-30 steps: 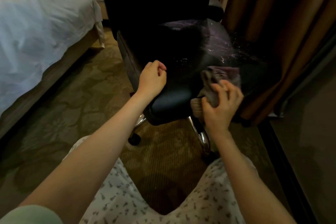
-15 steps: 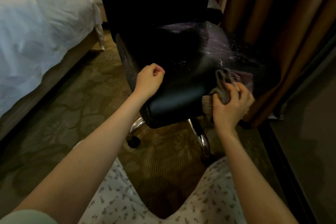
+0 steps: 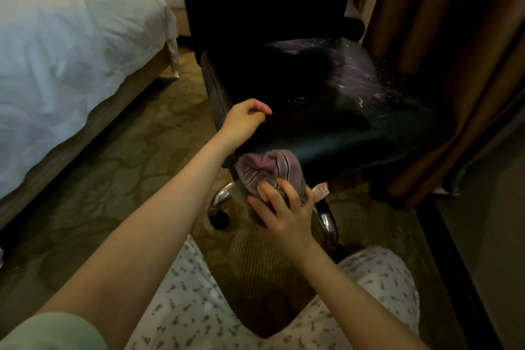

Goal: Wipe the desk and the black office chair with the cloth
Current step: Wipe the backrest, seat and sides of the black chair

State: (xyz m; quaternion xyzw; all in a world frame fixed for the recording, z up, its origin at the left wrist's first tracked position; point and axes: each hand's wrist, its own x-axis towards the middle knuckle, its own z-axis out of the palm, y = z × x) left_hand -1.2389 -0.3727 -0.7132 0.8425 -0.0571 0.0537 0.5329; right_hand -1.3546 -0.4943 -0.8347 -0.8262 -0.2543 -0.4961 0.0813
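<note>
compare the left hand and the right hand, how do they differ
The left hand is curled into a loose fist and holds nothing; the right hand has its fingers spread and holds the cloth. The left hand sits higher, on the left front corner of the chair seat; the right hand is lower, at the seat's front edge. Both are bare and at the chair's front.

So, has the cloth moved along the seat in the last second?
Yes. The cloth, in the right hand, has gone left and down along the front edge of the chair seat, from the curtain side to just below the left hand.
</note>
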